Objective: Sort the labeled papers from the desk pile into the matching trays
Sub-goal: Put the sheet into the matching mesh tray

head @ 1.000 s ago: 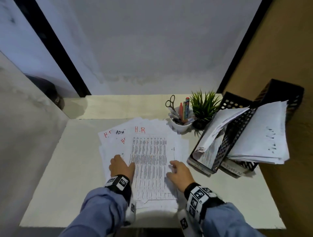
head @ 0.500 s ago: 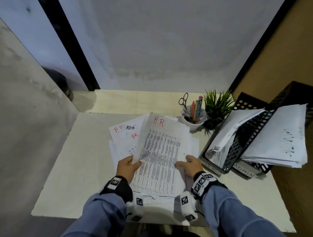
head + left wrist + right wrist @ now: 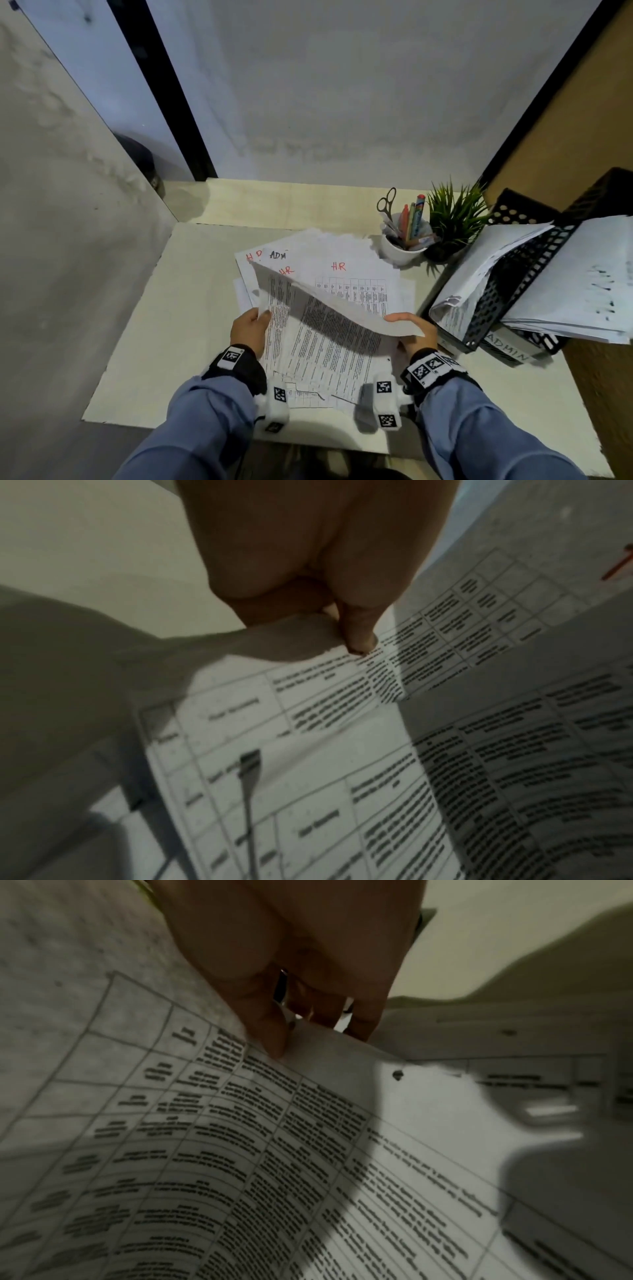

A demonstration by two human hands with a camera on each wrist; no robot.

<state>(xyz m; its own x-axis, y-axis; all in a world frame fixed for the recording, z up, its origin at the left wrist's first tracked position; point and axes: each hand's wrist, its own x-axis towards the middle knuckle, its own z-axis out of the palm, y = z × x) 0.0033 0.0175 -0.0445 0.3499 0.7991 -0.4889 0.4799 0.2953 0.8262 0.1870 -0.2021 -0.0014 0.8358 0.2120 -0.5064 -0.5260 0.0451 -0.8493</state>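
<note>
A printed table sheet (image 3: 322,308) is raised off the desk pile (image 3: 346,274), curling over toward me. My left hand (image 3: 251,325) pinches its left edge; in the left wrist view the thumb and fingers (image 3: 356,631) clamp the paper's border. My right hand (image 3: 412,330) pinches the right edge, and its fingers (image 3: 274,1037) are seen on the sheet (image 3: 205,1137). The pile beneath shows sheets marked "HR" in red and "ADM" in black. Black mesh trays (image 3: 496,291) stuffed with papers stand at the right; the lower one carries an "ADMIN" label (image 3: 507,347).
A white cup with scissors and pens (image 3: 402,240) and a small green plant (image 3: 452,219) stand behind the pile, left of the trays. The white desk (image 3: 171,325) meets a grey wall at the left and a brown panel at the right.
The top sheet, flat under both hands a second ago, has been lifted by its sides and now folds back toward me, uncovering another "HR" sheet below.
</note>
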